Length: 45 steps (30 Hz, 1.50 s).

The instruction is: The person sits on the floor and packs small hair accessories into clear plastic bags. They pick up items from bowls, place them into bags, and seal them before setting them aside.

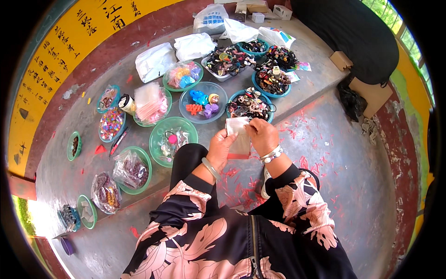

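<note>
My left hand (220, 146) pinches a small clear plastic bag (239, 147) with a pink lower edge, in front of my knees. At the bag's upper right edge, the fingers of my right hand (263, 136) are pressed together on it. Whether anything is inside the bag is too small to tell. Just beyond my hands stands a blue bowl (271, 119) of dark hair ties. Left of that, a clear bowl (185, 98) holds blue, orange and purple plastic hair claws. A green bowl (155, 148) nearer my left hand contains clear bags and a round pink piece.
More bowls and trays of hair ties and trinkets crowd the grey ledge. A stack of clear pink-edged bags (149, 101) lies in one bowl. White plastic bags (156, 61) sit farther back. Pink scraps (304, 162) litter the floor; a black cloth (357, 42) covers the far right.
</note>
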{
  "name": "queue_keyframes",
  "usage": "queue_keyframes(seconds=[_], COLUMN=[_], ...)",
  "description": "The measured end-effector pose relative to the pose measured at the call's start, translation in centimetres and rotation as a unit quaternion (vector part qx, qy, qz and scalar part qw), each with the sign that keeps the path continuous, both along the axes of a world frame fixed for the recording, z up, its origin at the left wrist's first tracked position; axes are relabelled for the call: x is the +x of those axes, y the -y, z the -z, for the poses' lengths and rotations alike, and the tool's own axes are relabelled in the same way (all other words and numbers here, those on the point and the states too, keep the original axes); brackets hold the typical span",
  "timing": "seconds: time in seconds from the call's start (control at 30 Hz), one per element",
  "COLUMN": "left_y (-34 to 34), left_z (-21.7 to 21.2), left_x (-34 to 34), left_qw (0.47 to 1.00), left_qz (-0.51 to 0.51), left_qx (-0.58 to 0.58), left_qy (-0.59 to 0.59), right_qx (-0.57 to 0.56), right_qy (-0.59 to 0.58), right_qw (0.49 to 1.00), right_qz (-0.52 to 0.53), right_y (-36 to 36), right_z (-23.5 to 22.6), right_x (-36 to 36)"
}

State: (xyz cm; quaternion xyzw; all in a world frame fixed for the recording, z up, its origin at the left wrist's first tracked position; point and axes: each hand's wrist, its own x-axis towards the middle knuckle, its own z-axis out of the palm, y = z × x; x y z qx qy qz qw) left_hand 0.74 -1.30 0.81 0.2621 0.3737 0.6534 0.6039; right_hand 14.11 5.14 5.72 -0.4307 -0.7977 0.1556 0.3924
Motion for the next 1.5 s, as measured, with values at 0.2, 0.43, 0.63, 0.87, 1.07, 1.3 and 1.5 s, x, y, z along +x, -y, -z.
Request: queue_keyframes(seconds=[0.2,0.43,0.63,0.87,1.07,1.3,1.5], left_y=[-0.1,-0.3,-0.3,-0.1,0.0,0.0,0.0], left_z=[-0.3,0.2,-0.2,0.2,-0.3,-0.8,-1.5], left_x=[0.2,0.0,0.2,-0.2,0.4,0.7,1.0], left_qw=[1.0,0.995,0.99,0.994,0.998,1.0,0.999], left_qz=[0.003,0.021,0.014,0.035,0.037,0.028,0.043], left_qx=[-0.004,-0.029,-0.056,-0.025,0.015,0.013,0.026], left_qy=[0.023,0.097,0.126,0.1,0.049,-0.005,-0.02], right_qx=[0.098,0.21,0.246,0.089,-0.098,-0.039,-0.012], right_qy=[0.022,0.108,0.119,-0.012,-0.092,-0.047,-0.006], right_qw=[0.995,0.972,0.962,0.994,0.987,0.996,0.998], right_qz=[-0.001,-0.009,-0.01,-0.056,-0.091,-0.068,-0.063], right_y=[0.1,0.3,0.8,0.8,-0.2,0.4,0.6], right_z=[0.4,-0.5,-1.9,-1.4,-0.4,-0.8,-1.2], right_x=[-0.2,0.0,-0.3,-0.4,0.6,0.5,0.7])
